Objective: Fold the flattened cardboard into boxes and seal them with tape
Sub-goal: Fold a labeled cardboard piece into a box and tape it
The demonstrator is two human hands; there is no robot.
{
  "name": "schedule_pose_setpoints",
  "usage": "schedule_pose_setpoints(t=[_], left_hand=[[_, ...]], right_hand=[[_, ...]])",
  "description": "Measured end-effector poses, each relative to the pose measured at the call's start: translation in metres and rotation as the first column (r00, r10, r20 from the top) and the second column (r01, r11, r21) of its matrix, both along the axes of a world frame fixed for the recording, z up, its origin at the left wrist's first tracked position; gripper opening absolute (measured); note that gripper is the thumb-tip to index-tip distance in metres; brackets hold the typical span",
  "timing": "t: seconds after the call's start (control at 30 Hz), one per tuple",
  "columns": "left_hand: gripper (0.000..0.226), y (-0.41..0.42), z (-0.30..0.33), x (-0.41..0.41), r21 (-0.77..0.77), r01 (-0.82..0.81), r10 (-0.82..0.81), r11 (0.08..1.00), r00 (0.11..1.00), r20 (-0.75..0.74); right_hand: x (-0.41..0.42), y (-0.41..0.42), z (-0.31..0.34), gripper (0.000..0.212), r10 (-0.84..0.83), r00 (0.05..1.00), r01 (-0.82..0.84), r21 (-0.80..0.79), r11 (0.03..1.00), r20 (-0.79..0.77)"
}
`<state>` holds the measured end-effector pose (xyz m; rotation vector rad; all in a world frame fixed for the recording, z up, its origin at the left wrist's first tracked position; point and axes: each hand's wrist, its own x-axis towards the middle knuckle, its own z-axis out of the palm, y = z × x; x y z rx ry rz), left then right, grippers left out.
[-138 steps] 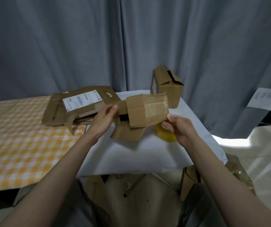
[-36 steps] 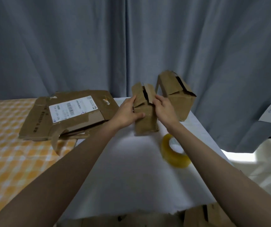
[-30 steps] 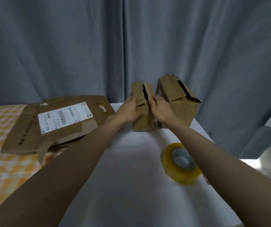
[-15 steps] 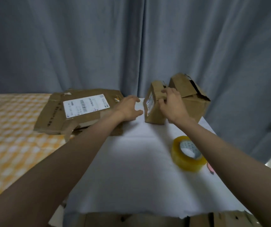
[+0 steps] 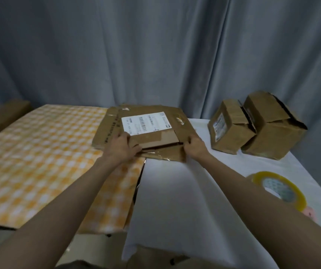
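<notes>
Far left, a brown edge (image 5: 2, 115), cut off by the frame, lies beside your orange-and-white checked cloth (image 5: 39, 158), which covers the left part of the surface. Next, the flattened cardboard stack (image 5: 179, 131) straddles the seam between the checked cloth and the white cloth (image 5: 175, 200); its top sheet carries a white shipping label (image 5: 146, 122) with a barcode and small print too blurred to read, and a line of dark characters along the left margin, equally illegible. Your left hand (image 5: 121, 145) grips the stack's near left edge, fingers curled over the top sheet; your right hand (image 5: 194, 145) grips the near right edge, its fingertips hidden behind the board. A strip of clear film shows under the stack's near edge. Right of this, two folded boxes stand touching: the small box (image 5: 229, 127), with an unreadable white label on its left face, and the larger box (image 5: 272, 127), its top flaps not lying flat. Near right, a yellowish tape roll (image 5: 280, 189) lies flat on the white cloth, partly covered by your forearm. Grey curtains (image 5: 155, 51) fill the background.
</notes>
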<state>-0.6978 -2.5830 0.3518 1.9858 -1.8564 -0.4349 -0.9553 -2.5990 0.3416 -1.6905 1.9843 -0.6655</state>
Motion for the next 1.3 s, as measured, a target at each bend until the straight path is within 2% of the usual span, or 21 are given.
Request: schedule_pose_setpoints(t=[0.13,0.23,0.3,0.37,0.5,0.6,0.7,0.83,0.9,0.97,1.03,1.13,1.23,1.3], left_hand=[[0.075,-0.006,-0.024,-0.002,-0.016,-0.052,0.049,0.999,0.985,-0.166],[0.072,-0.002,-0.029,-0.014,-0.079,-0.107,0.082,0.991,0.961,-0.264],[0.072,0.001,-0.026,-0.018,-0.097,-0.128,0.089,0.987,0.938,-0.336],[0.072,0.007,-0.014,-0.020,-0.139,-0.137,0.073,0.981,0.919,-0.389],[0.070,0.028,0.027,-0.032,-0.241,-0.108,-0.020,0.965,0.880,-0.474],[0.061,0.053,0.050,-0.054,-0.301,-0.058,-0.099,0.952,0.871,-0.481],[0.049,0.080,0.062,-0.072,-0.374,0.031,-0.206,0.927,0.875,-0.438],[0.038,0.104,0.068,-0.080,-0.452,0.049,-0.244,0.891,0.890,-0.385],[0.031,0.110,0.073,-0.079,-0.435,0.037,-0.229,0.900,0.888,-0.399],[0.019,0.112,0.076,-0.075,-0.426,0.058,-0.266,0.903,0.853,-0.449],[0.017,0.113,0.080,-0.068,-0.444,0.043,-0.300,0.895,0.794,-0.528],[0.026,0.116,0.085,-0.060,-0.405,0.044,-0.321,0.913,0.691,-0.648],[0.034,0.118,0.088,-0.060,-0.377,0.112,-0.360,0.920,0.625,-0.693],[0.042,0.119,0.088,-0.065,-0.348,0.090,-0.334,0.933,0.572,-0.749]], right_hand=[[-0.001,-0.021,-0.009,0.050,-0.157,0.985,0.153,0.052,0.987,0.077],[-0.007,-0.031,-0.010,0.050,-0.226,0.966,0.220,0.066,0.973,0.124],[-0.014,-0.034,-0.010,0.046,-0.253,0.942,0.246,0.055,0.968,0.219],[-0.022,-0.032,-0.007,0.042,-0.239,0.914,0.260,-0.019,0.965,0.329],[-0.025,0.009,0.026,0.038,-0.126,0.902,0.236,-0.228,0.945,0.413],[-0.023,0.052,0.057,0.038,0.019,0.903,0.133,-0.323,0.937,0.429],[-0.034,0.086,0.076,0.050,0.035,0.923,0.128,-0.391,0.912,0.384],[-0.055,0.128,0.089,0.014,-0.059,0.936,0.247,-0.528,0.813,0.347],[-0.064,0.148,0.093,0.012,-0.073,0.932,0.272,-0.551,0.789,0.354],[-0.074,0.162,0.096,0.013,-0.084,0.922,0.301,-0.566,0.767,0.377],[-0.084,0.172,0.099,0.014,-0.106,0.909,0.329,-0.538,0.776,0.403],[-0.097,0.188,0.111,0.016,-0.095,0.869,0.350,-0.467,0.812,0.486],[-0.103,0.198,0.119,0.017,-0.114,0.879,0.345,-0.453,0.822,0.463],[-0.105,0.201,0.122,0.019,-0.126,0.888,0.341,-0.450,0.825,0.443]])
